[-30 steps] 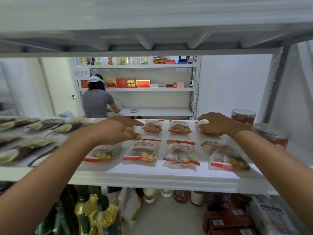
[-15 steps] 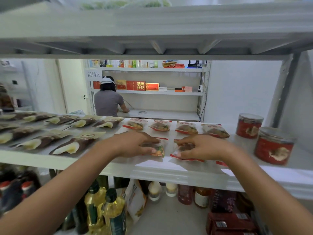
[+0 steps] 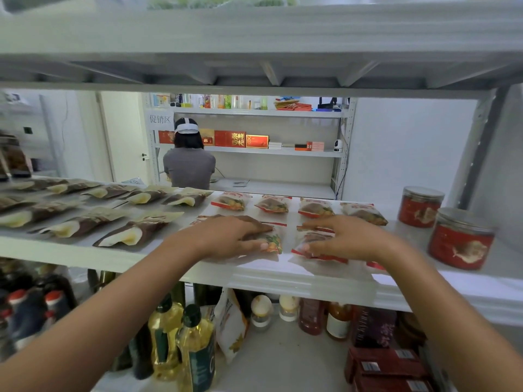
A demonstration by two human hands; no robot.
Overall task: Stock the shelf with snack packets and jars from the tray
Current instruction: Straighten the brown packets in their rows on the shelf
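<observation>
The white metal shelf (image 3: 141,258) carries stock in rows. Two red clear-lidded jars (image 3: 460,239) stand at its right end. The left hand (image 3: 229,236) and right hand (image 3: 351,236), fingers flat, each press a clear red-trimmed snack packet (image 3: 273,240) in the front row, apparently to square the alignment.

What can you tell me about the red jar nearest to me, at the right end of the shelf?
The nearest red jar is a round, clear-looking container with a pale, silvery lid and a red label bearing a pale picture. It stands upright at the right end of the white shelf, just in front of a second red jar. Only the shelf plainly touches it.
</observation>
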